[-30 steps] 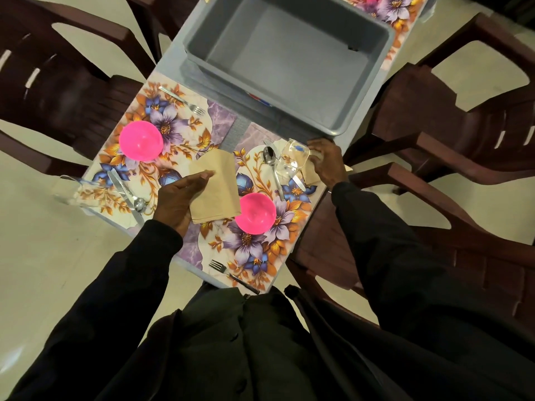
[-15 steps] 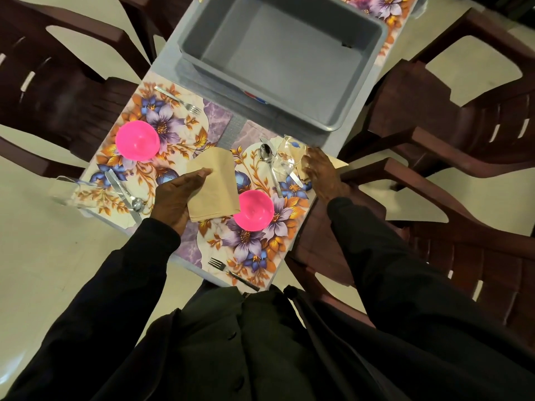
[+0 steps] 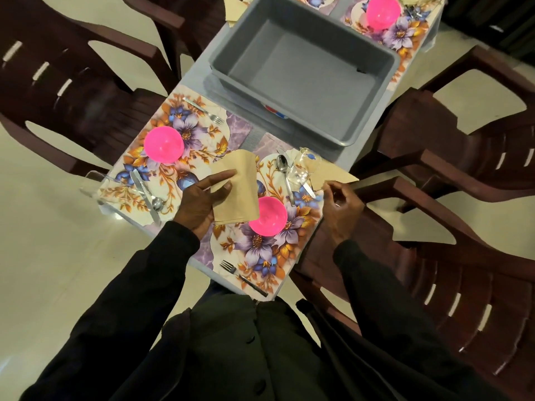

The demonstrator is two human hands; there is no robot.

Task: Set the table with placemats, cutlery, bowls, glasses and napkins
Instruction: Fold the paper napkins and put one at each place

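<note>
My left hand [image 3: 201, 202] holds a folded tan napkin [image 3: 236, 192] above the gap between two floral placemats, thumb on top. The right placemat [image 3: 257, 250] carries a pink bowl [image 3: 267, 215], a spoon [image 3: 283, 172], a knife, a clear glass [image 3: 304, 169] and a fork [image 3: 241, 277]. A second tan napkin [image 3: 333, 176] lies at that mat's far right corner. My right hand [image 3: 340, 202] hovers just beside it with fingers loosely curled, holding nothing. The left placemat [image 3: 197, 140] has a pink bowl [image 3: 163, 144], a fork [image 3: 204, 110], a knife with a spoon [image 3: 147, 195] and a glass [image 3: 95, 183].
A large empty grey tub [image 3: 304, 68] sits mid-table. Beyond it lies another placemat with a pink bowl [image 3: 382, 10]. Dark brown plastic chairs stand on both sides: one at the left [image 3: 66, 91], two at the right [image 3: 463, 117].
My right hand has let go of the napkin beside the glass and drawn back toward me. My left hand still holds its napkin in about the same place. The view shifted.
</note>
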